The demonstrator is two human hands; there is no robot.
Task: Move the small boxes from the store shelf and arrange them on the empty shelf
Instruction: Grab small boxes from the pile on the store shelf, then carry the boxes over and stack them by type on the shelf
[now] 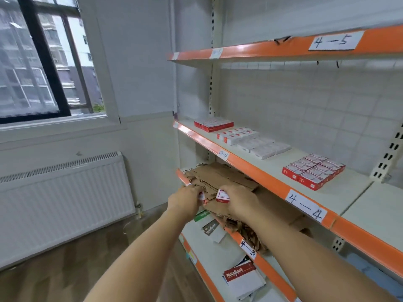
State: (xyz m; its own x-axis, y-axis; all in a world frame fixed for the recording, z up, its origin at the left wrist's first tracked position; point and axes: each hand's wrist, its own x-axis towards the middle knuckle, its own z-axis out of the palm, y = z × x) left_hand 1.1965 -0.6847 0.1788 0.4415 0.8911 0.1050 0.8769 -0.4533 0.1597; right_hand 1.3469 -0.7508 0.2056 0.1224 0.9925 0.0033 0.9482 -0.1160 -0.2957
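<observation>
My right hand (236,203) grips a small red and white box (222,196) in front of the shelf marked 4-3. My left hand (185,199) holds another small box (202,195), mostly hidden by its fingers. Both hands hover over a pile of brown paper bags (220,177). On the shelf marked 4-4 (250,168) above lie groups of small boxes: a red group (213,123) at the far left, a red and white group (237,134), a white group (265,147), and a red group (313,171) to the right.
The top shelf marked 4-5 (283,50) is above. Notebooks (239,273) lie on lower shelves. A white radiator (63,201) and a window (43,62) are to the left, over a wooden floor.
</observation>
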